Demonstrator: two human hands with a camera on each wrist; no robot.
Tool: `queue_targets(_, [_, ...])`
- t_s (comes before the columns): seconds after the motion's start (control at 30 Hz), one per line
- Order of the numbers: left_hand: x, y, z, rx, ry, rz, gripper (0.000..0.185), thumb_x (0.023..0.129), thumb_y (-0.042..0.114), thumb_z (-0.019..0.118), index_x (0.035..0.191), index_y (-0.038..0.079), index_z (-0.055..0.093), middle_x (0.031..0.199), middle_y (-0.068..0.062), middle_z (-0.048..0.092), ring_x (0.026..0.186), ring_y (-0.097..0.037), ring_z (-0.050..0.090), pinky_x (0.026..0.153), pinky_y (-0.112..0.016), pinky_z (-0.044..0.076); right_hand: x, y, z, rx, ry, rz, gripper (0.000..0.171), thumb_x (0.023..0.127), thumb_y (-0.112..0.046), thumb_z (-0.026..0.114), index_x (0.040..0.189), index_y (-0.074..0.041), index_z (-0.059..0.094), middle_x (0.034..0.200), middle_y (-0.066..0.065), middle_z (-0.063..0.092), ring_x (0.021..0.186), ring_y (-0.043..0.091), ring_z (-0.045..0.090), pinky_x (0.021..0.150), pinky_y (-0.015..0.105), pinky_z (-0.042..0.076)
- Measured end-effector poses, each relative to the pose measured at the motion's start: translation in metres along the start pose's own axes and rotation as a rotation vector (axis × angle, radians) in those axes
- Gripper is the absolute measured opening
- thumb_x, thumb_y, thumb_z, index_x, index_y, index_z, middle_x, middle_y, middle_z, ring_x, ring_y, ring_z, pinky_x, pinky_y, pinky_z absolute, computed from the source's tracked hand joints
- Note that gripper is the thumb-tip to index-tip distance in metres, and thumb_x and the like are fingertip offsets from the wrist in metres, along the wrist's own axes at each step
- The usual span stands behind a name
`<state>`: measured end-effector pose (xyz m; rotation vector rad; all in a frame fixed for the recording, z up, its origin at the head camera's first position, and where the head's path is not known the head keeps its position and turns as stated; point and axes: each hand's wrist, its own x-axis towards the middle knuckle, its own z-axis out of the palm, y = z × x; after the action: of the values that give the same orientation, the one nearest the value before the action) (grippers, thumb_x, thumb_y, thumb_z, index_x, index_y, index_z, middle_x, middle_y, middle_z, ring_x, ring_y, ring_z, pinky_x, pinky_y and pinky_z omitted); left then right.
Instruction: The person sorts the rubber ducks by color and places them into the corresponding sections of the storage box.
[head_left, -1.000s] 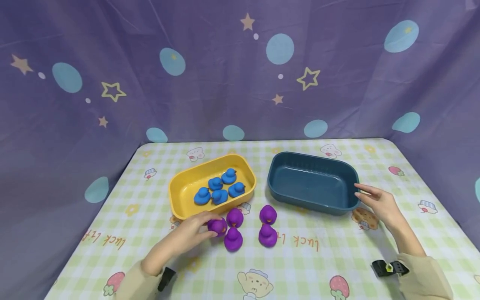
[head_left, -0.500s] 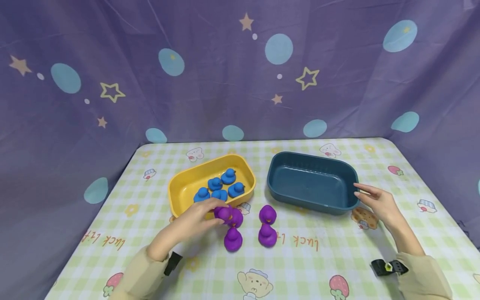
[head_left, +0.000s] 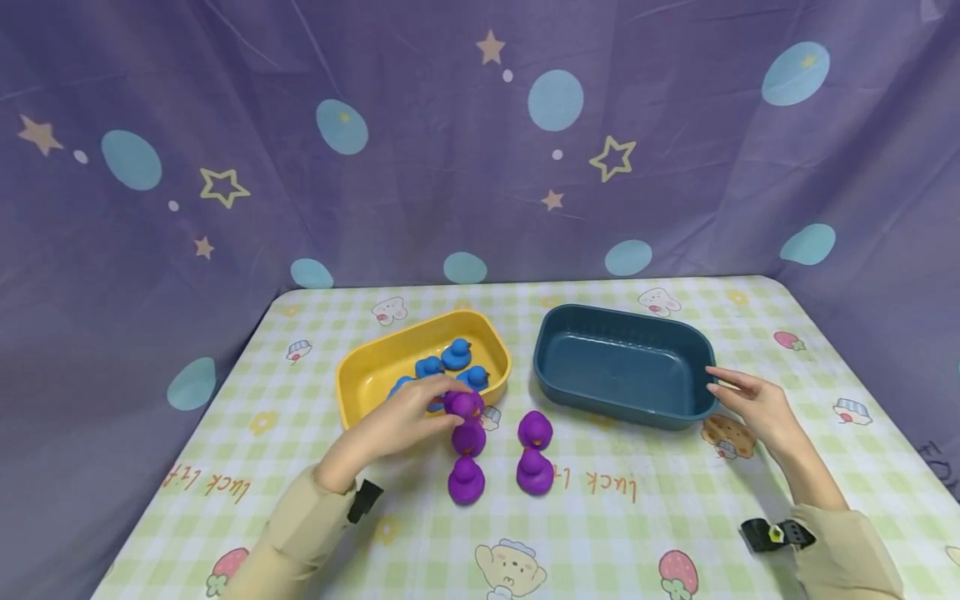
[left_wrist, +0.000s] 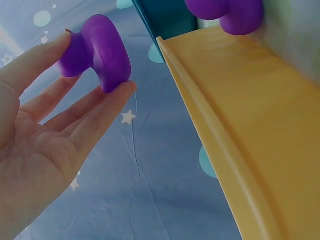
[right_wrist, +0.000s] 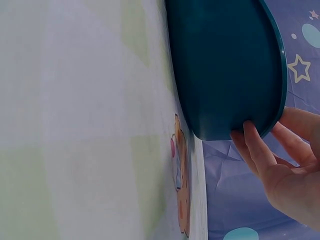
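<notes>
My left hand (head_left: 405, 421) pinches a purple toy duck (head_left: 467, 405) between thumb and fingertips, raised near the front right edge of the yellow bin (head_left: 367, 379). Close up in the left wrist view, the held duck (left_wrist: 112, 55) is off the table beside the bin's wall (left_wrist: 240, 125). Several blue toy ducks (head_left: 456, 355) lie in the yellow bin, some partly hidden by my left hand. At the right, my right hand (head_left: 761, 408) holds the near right end of the dark teal bin (head_left: 615, 371); the right wrist view has its fingers on both sides of that rim.
Several purple ducks stand on the checked tablecloth (head_left: 600, 550) in front of the bins: a left pair, with one nearer duck (head_left: 467, 482), and a right pair, with one nearer duck (head_left: 535, 473). A purple curtain (head_left: 420, 208) hangs behind the table.
My left hand has lifted the leftmost purple duck and carried it right and away from me, past the other ducks toward the yellow bin's front edge. My right hand stays on the teal bin.
</notes>
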<state>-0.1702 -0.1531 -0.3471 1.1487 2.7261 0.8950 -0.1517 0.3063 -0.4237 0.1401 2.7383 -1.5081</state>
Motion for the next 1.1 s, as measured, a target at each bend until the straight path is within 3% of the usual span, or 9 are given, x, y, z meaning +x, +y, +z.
queue_targets(0.23, [0.015,0.002,-0.002,-0.047,-0.014,-0.069,0.032,0.084,0.016,0.065,0.114,0.007,0.060,0.113,-0.004,0.062,0.107,-0.019,0.056,0.090,-0.032,0.046,0.000,0.001,0.000,0.006,-0.004,-0.003,0.060,0.091,-0.040,0.050,0.135,0.001,0.041,0.138,0.030,0.035,0.085,-0.024,0.040,0.070,0.007,0.041])
queue_targets(0.37, [0.024,0.002,-0.003,-0.062,-0.021,-0.053,0.029,0.084,0.015,0.065,0.111,0.007,0.061,0.107,-0.003,0.063,0.103,-0.017,0.058,0.089,-0.030,0.047,0.001,0.001,0.001,0.007,-0.001,-0.002,0.060,0.091,-0.041,0.051,0.134,0.001,0.042,0.137,0.030,0.035,0.085,-0.023,0.040,0.070,0.007,0.041])
queue_targets(0.6, [0.046,0.004,-0.006,0.012,-0.039,0.011,0.030,0.083,0.014,0.066,0.111,0.004,0.061,0.101,-0.004,0.063,0.094,-0.017,0.057,0.085,-0.033,0.047,0.001,0.003,0.000,0.006,0.002,-0.001,0.060,0.091,-0.040,0.051,0.134,0.000,0.042,0.137,0.030,0.036,0.086,-0.023,0.040,0.070,0.007,0.041])
queue_targets(1.1, [0.097,0.012,0.002,-0.046,-0.155,-0.033,0.030,0.087,0.015,0.061,0.115,0.004,0.059,0.107,-0.007,0.064,0.100,-0.021,0.061,0.086,-0.031,0.049,0.003,0.003,0.000,0.021,0.015,-0.002,0.060,0.090,-0.039,0.053,0.133,0.001,0.044,0.136,0.028,0.039,0.086,-0.023,0.043,0.071,0.006,0.042])
